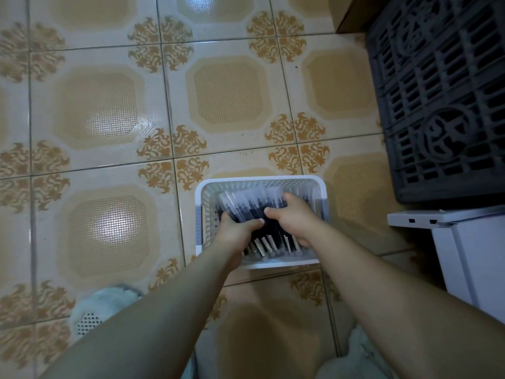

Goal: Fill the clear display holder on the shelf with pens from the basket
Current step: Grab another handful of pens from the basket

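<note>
A white plastic basket [262, 178], rectangular with rounded corners and perforated walls, sits on the glossy patterned tile floor [109, 105] at 5 o'clock. It holds slim dark pens [246, 203] with clear caps. Both arms reach down into it: the left hand [235, 231] and the right hand [292, 217] curl thumbs and fingers round one bundle of pens. A dark slatted crate [442, 105] lies at 2 o'clock, a white cabinet [470, 247] at 4, and a fuzzy slipper [98, 307] at 7.
</note>
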`<state>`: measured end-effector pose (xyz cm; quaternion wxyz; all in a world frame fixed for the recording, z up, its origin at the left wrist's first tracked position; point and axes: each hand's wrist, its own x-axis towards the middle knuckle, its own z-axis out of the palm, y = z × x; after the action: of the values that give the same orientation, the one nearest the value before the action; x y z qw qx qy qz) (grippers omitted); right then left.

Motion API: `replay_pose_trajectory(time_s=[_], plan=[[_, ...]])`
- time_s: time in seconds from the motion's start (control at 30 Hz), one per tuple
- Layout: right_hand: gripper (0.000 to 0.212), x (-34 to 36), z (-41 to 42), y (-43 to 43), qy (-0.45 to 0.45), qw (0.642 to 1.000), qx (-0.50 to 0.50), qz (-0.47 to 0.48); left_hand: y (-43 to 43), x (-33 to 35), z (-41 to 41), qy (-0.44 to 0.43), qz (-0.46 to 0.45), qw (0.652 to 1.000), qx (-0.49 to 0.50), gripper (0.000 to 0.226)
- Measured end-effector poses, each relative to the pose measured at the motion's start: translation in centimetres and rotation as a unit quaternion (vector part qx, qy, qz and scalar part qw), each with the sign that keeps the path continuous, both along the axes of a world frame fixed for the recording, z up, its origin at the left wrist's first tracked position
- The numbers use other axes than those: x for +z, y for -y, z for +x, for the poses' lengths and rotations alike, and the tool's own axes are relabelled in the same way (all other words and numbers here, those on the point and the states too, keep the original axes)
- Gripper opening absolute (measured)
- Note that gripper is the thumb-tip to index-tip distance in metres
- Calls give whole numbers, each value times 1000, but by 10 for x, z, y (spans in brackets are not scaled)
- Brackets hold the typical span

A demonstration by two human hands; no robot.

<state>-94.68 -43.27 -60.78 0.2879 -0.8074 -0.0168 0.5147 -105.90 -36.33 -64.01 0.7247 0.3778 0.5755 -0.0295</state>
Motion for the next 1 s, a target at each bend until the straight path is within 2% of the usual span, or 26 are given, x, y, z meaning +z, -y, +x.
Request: replay_pose_trajectory(time_s=[0.07, 0.3, 0.4, 0.5, 0.7, 0.8, 1.0], plan=[[41, 4, 0, 0, -5, 1000, -9, 7, -2, 3, 0, 14, -7, 1000, 3, 38], [33, 8, -3, -2, -1, 1000, -5, 5, -2, 15, 4, 14, 9, 1000, -3, 16], [19, 8, -5, -2, -10, 999, -22, 29, 0, 17, 6, 28, 9, 999, -14, 18], [31, 6, -5, -1, -12, 999, -37, 36, -1, 16, 4, 49, 6, 999, -18, 22], [15, 6, -3, -1, -44, 995, -60, 66, -2, 12, 6, 65, -5, 997, -31, 27], [20, 6, -3, -2, -46, 994, -61, 72, -2, 12, 7, 66, -16, 997, -21, 31], [22, 13, -2, -7, -43, 994, -63, 73, -6, 19, 6, 98, -16, 994, -33, 25]])
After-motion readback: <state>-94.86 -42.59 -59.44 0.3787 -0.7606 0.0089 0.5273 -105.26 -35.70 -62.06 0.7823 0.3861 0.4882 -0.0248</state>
